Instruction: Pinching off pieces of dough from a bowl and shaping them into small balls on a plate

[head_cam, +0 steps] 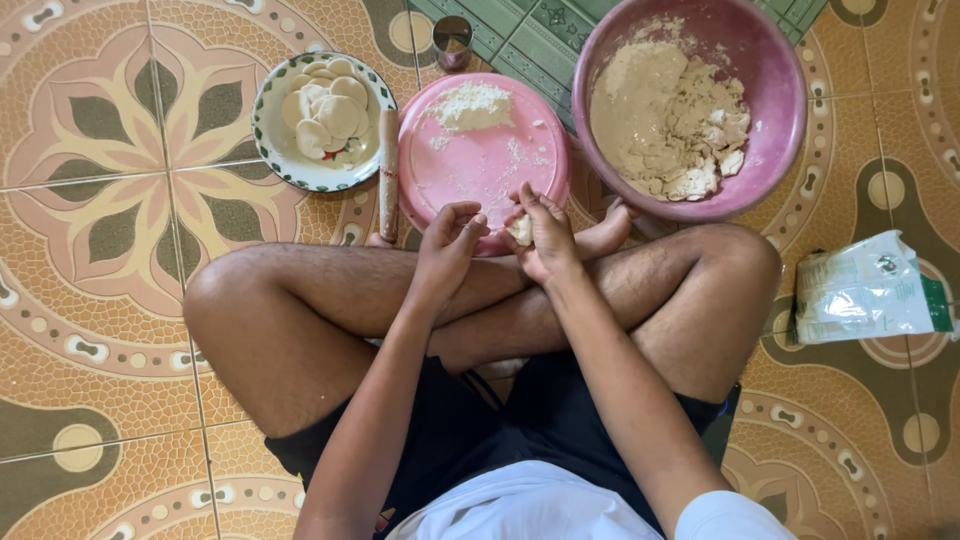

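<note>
Person cross-legged on patterned tile floor [110,330]. Right hand [545,232] curled shut round small dough lump [520,230], just over near rim of pink board [480,160]. Left hand [448,240] half-curled, fingers loosely bent, holding nothing — close beside lump. Rolling pin [388,172] lies along board's left edge, touching plate of flat dough discs [322,120]. Pink basin of dough [690,105] against board's right rim — metal cup [452,42] beyond. Plastic bag [865,288] outside right knee; open floor at left.
</note>
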